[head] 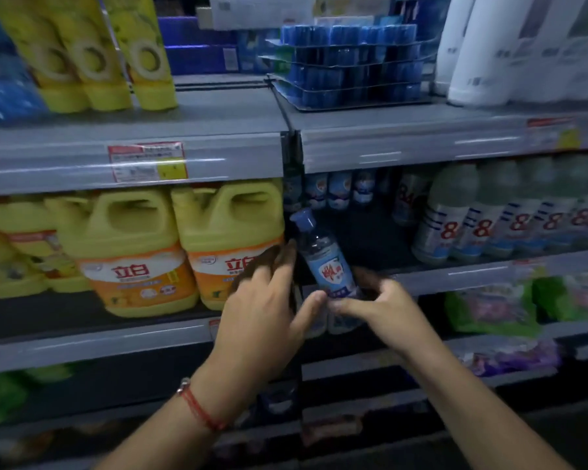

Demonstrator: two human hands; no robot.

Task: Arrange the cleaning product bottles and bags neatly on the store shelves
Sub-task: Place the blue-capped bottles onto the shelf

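Grey metal store shelves [197,120] fill the view in dim light, split by a dark upright post. The upper shelf carries tall yellow bottles [92,52] at left, a stack of blue blister packs [350,66] in the centre and white bottles [482,49] at right. The middle shelf holds yellow handled jugs [129,252] with orange labels at left and a row of pale bottles marked with a red 8 [489,218] at right. Green and purple bags [489,307] lie on the lower right shelves.

A small clear bottle with a blue cap [323,256] leans left at the front of the middle shelf, beside the post. The right hand [384,310] pinches its base between thumb and fingers. The left hand [262,300], red cord at the wrist, has relaxed fingers spread just left of the bottle, thumb touching its base.
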